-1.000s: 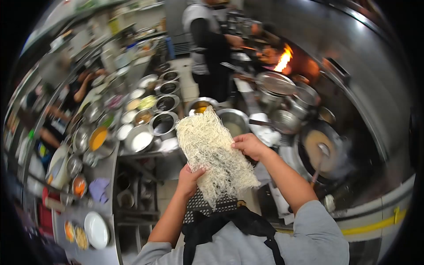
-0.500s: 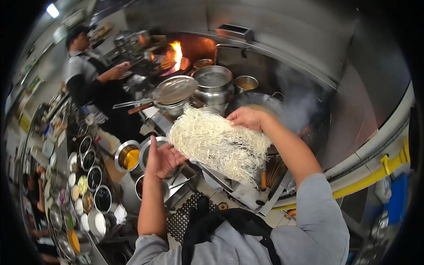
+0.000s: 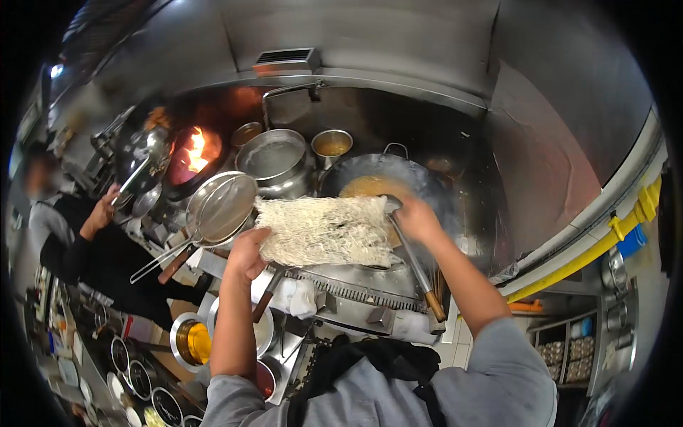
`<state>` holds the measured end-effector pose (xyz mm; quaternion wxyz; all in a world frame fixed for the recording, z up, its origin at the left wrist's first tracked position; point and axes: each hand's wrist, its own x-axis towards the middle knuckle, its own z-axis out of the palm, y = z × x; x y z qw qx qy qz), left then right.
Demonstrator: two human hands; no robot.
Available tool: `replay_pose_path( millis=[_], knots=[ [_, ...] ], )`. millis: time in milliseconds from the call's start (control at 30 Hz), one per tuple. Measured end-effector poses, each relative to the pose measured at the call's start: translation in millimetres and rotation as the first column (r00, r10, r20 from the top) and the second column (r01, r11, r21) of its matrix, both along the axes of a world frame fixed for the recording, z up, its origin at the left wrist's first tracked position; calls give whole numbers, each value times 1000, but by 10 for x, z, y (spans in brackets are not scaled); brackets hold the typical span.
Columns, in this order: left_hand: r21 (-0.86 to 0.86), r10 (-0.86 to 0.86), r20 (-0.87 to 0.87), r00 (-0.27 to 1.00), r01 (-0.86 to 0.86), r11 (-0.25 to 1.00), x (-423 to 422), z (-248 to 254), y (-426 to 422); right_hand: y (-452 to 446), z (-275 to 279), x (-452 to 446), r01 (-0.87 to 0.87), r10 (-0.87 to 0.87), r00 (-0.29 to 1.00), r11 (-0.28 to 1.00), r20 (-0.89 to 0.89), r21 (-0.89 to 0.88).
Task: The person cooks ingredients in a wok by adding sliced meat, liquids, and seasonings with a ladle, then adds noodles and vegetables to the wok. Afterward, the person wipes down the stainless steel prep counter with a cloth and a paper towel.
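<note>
A flat slab of thin pale dried noodles [image 3: 324, 231] is stretched level between my two hands, in front of the wok. My left hand [image 3: 249, 252] is closed on its left edge, thumb uppermost. At the right edge, my right hand [image 3: 416, 213] is closed on the slab and a little blurred. Just behind is a dark wok [image 3: 427, 178] with brownish liquid [image 3: 370, 186] in it. A ladle [image 3: 413, 263] with a wooden handle end slants from the wok's front toward me, passing under my right hand.
Wire strainers [image 3: 222, 206] rest left of the noodles. Behind them stand a large metal pot [image 3: 274, 181] and a smaller pot [image 3: 331, 144]. Flames [image 3: 196, 151] rise at the left burner, where a co-worker [image 3: 78, 228] holds a ladle. A bowl of yellow liquid [image 3: 193, 343] sits lower left.
My left hand, open and apart before, now grips the noodles' left edge. The slab has gone from hanging slanted to level. My view has turned right, and the co-worker's arm has moved.
</note>
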<state>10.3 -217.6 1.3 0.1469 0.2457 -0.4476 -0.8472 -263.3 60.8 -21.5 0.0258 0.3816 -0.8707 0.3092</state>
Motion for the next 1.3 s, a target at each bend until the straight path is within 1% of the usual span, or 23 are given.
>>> replay_pose_path(
  millis=[33,100,167,267,367,400,500,567,633,667,733,800,867,933,967,1000,1033,1067,1100,1133,1200,1267,1300],
  knots=[
    [6,-1,8,1000,1,1000,-43,-18,-68,248,208,305,14,-27,992,994,120,109],
    [-4,-13,-3,1000,13,1000,-208,-161,-236,727,-394,643,201,-232,972,901,37,384],
    [-1,10,12,1000,-10,1000,-428,-229,-279,976,-544,720,264,-298,955,849,3,457],
    [-125,109,138,984,-92,988,-686,-39,16,1193,-463,492,198,-356,905,838,234,509],
    [-226,69,300,951,1,974,-1043,-400,102,1300,-395,396,225,-293,922,938,254,264],
    [-119,64,221,973,-38,992,-1132,-434,139,1237,-467,268,251,-302,907,947,294,200],
    [-53,-44,314,948,64,997,-1390,-580,385,1007,-681,141,297,-306,866,951,396,86],
    [-88,-127,531,838,204,975,-1530,-859,386,878,-760,222,353,-286,801,935,527,-29],
    [-67,-128,507,852,187,980,-1517,-992,449,891,-701,317,348,-37,426,929,904,-126],
    [-43,-131,480,867,172,984,-1504,-1019,487,955,-581,336,348,-33,423,929,905,-129],
    [-79,-138,473,870,198,977,-1489,-1100,450,1109,-440,315,377,208,143,892,968,-248],
    [82,-199,416,888,181,980,-1334,-939,512,1219,-327,361,329,238,137,905,962,-271],
    [69,-234,465,854,229,971,-996,-906,502,1258,-283,400,337,260,68,903,963,-267],
    [-259,86,474,876,45,965,-812,-1134,537,1232,-328,429,349,233,44,908,972,-233],
    [-258,82,475,876,50,965,-787,-1129,593,1212,-343,432,357,205,32,912,978,-203],
    [-719,265,377,887,100,688,-749,-1056,696,1189,-363,437,361,204,32,911,978,-201],
    [-970,370,197,908,125,210,-714,-975,794,1162,-385,445,318,144,111,932,983,-173],
    [-937,364,-13,931,116,-330,-702,-939,841,1151,-389,457,278,86,192,951,978,-138],
    [-843,275,103,956,231,-485,-801,-883,801,1196,-383,540,240,107,323,952,940,-191],
    [-844,271,104,957,229,-486,-894,-839,774,1241,-346,562,244,105,323,951,941,-190],
    [-730,92,118,989,149,-667,-1087,-785,719,1348,-305,582,267,85,170,955,982,-129],
    [-735,-59,186,981,100,-671,-1418,-930,533,1375,-350,550,274,98,157,952,983,-138],
    [-741,-204,251,946,52,-669,-1534,-923,494,1371,-374,470,217,39,258,971,965,-98]
  ],
)
